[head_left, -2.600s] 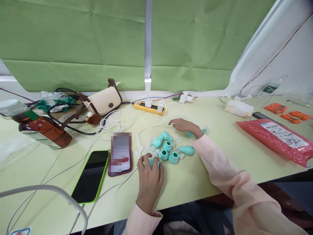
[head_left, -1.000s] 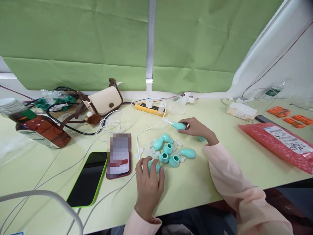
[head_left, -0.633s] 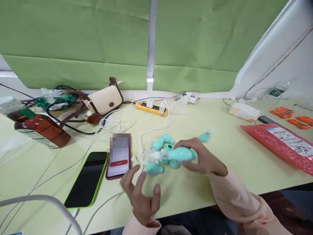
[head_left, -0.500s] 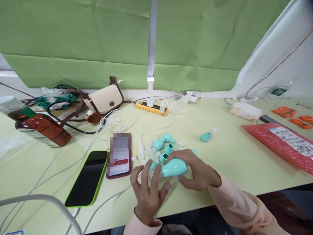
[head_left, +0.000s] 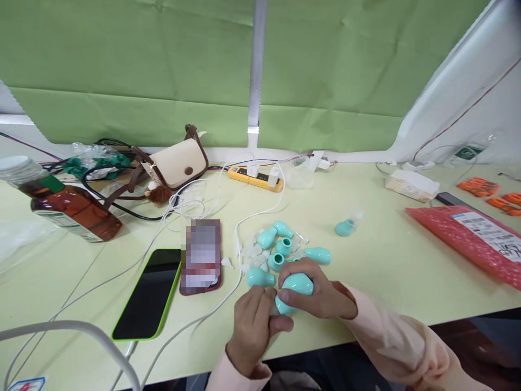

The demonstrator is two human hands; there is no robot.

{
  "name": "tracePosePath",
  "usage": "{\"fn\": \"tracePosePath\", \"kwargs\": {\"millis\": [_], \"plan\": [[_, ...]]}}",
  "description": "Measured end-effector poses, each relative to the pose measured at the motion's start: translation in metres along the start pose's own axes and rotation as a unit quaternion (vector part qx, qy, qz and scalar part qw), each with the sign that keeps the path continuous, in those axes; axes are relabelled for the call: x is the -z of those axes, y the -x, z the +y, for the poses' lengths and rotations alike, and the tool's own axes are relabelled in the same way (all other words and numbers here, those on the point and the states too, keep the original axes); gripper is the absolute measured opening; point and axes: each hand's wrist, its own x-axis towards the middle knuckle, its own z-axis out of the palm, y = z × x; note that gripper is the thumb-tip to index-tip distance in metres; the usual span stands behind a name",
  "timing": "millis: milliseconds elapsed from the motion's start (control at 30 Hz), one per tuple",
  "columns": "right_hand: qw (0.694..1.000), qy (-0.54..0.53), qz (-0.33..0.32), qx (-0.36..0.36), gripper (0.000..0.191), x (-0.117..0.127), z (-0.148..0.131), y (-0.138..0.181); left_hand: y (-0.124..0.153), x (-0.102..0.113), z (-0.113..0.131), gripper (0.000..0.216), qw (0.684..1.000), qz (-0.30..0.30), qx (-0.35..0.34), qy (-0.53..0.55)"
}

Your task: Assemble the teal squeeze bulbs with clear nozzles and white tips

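A glossy turquoise squeeze bulb is in my right hand, whose fingers and thumb wrap around it. My left hand is closed at the bulb's lower left end, on its translucent nozzle, which the fingers mostly hide. Just beyond my hands lie several loose bulbs, among them one on its side, one with its round opening facing up and another to the right. Small translucent nozzles are scattered left of them. Farther right rests a bulb with a clear nozzle fitted.
Two phones, one green-edged and one red-edged, lie left of the bulbs. White cables cross the table near a yellow power strip. A bottle and handbag stand back left; a red bubble-wrap package lies right.
The held bulb has tilted, its nozzle end now pointing down and left. My left fingers, spread before, have curled closed around that end. More of the loose bulbs shows.
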Motion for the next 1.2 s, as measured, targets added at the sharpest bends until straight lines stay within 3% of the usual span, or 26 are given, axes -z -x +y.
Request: {"fn": "tracePosePath", "kwargs": {"millis": [233, 300, 400, 500, 567, 600, 667, 733, 767, 833, 933, 1067, 1200], "plan": [[0.978, -0.17, -0.076, -0.09, 0.023, 0.003, 0.006, -0.004, -0.005, 0.008, 0.011, 0.042, 0.991, -0.025, 0.043, 0.123], [0.968, -0.222, -0.059, -0.097, 0.029, 0.008, 0.007, -0.004, -0.006, 0.012, 0.014, 0.041, 0.981, -0.036, 0.082, 0.174], [0.965, -0.245, 0.045, -0.078, 0.033, 0.026, 0.001, -0.003, -0.005, 0.018, 0.013, 0.041, 0.946, 0.002, 0.2, 0.256], [0.97, -0.129, 0.201, -0.054, 0.029, 0.054, -0.009, -0.002, -0.007, 0.018, 0.007, 0.04, 0.894, 0.03, 0.346, 0.284], [0.956, 0.064, 0.279, -0.066, 0.024, 0.072, -0.01, -0.003, -0.01, 0.016, 0.003, 0.045, 0.847, 0.015, 0.414, 0.333], [0.934, 0.174, 0.299, -0.086, 0.021, 0.08, -0.007, -0.005, -0.011, 0.015, 0.001, 0.047, 0.829, 0.003, 0.429, 0.358], [0.878, 0.349, 0.286, -0.158, 0.02, 0.093, 0.007, -0.009, -0.012, 0.012, -0.001, 0.043, 0.807, -0.023, 0.433, 0.4], [0.831, 0.453, 0.214, -0.243, 0.022, 0.1, 0.026, -0.013, -0.013, 0.011, -0.003, 0.035, 0.791, -0.042, 0.427, 0.436], [0.821, 0.469, 0.196, -0.259, 0.023, 0.102, 0.036, -0.014, -0.013, 0.011, -0.003, 0.031, 0.784, -0.046, 0.425, 0.449], [0.813, 0.485, 0.173, -0.27, 0.024, 0.104, 0.053, -0.016, -0.014, 0.012, -0.003, 0.027, 0.782, -0.049, 0.426, 0.452], [0.815, 0.492, 0.162, -0.26, 0.024, 0.104, 0.067, -0.018, -0.016, 0.014, 0.0, 0.028, 0.805, -0.063, 0.43, 0.404], [0.82, 0.495, 0.172, -0.229, 0.031, 0.104, 0.072, -0.019, -0.017, 0.012, 0.001, 0.034, 0.851, -0.069, 0.409, 0.322], [0.83, 0.485, 0.212, -0.179, 0.038, 0.103, 0.067, -0.021, -0.014, 0.007, 0.0, 0.035, 0.867, -0.082, 0.387, 0.304]]}}
